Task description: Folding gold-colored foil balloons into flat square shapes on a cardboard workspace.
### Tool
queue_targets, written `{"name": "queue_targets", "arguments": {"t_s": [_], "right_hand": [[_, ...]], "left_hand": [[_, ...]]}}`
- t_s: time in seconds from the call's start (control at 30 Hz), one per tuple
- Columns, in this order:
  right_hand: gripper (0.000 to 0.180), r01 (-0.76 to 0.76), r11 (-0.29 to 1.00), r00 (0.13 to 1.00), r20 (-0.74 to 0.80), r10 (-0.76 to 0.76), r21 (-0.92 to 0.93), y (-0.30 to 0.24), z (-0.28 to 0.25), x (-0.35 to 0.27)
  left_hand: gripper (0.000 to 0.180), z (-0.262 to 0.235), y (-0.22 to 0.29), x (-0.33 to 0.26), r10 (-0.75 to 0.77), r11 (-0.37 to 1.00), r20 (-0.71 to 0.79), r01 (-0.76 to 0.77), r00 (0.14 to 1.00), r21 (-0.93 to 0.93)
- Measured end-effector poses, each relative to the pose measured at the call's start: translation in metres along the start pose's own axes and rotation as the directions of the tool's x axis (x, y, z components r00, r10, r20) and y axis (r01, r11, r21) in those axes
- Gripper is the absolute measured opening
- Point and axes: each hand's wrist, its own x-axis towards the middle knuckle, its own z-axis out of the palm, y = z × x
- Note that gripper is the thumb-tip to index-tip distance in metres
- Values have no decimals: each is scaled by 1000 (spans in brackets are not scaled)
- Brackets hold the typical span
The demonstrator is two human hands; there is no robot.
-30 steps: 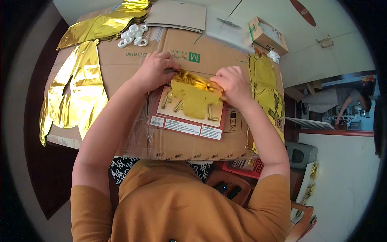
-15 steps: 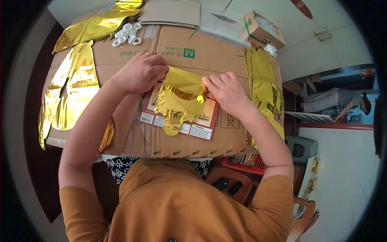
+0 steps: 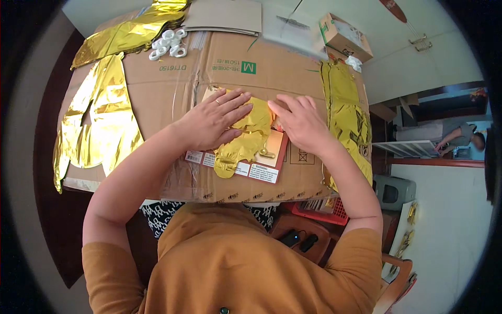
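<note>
A folded, flat gold foil balloon (image 3: pixel 246 144) lies on a printed card packet (image 3: pixel 274 157) with a reddish border and white label panels. My left hand (image 3: pixel 217 118) is spread flat over the foil's left half, pressing it down and covering part of it. At the foil's upper right edge is my right hand (image 3: pixel 303 123), its thumb and fingers apart, the thumb touching the edge. A rounded end of the foil hangs over the packet's near side, and a small gold tab (image 3: pixel 266 154) shows at its right.
Cardboard (image 3: pixel 172 110) covers the table. Large gold foil sheets (image 3: pixel 104 110) lie left, white ribbon rolls (image 3: pixel 168 43) beyond them. Flat cardboard pieces (image 3: pixel 225 15) and an open carton (image 3: pixel 345 36) stand at the back. Another gold foil stack (image 3: pixel 345 115) lies right. Beyond, a person (image 3: pixel 452 133) bends over a white panel.
My left hand has let go of the foil's upper left corner and now lies flat on it. My right hand has loosened at the right edge. The foil lies flatter.
</note>
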Motion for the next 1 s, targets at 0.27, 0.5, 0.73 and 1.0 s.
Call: {"name": "queue_targets", "arguments": {"t_s": [0.27,0.5,0.73,1.0], "right_hand": [[59,-89,996,991,96,91,-27,-16,5,-32],[65,-152,964,988,39,147,219,-23,-4,-24],[65,-59,978,991,132,33,201,-44,13,-26],[65,-40,979,989,145,11,201,-41,13,-31]], "left_hand": [[64,-1,-2,-2,31,999,9,-31,999,-7],[68,-1,-4,-2,47,998,36,-45,998,-44],[64,-2,-4,-2,46,991,-37,-51,998,-123],[18,-21,-21,-6,-34,818,-98,-28,995,-574]]}}
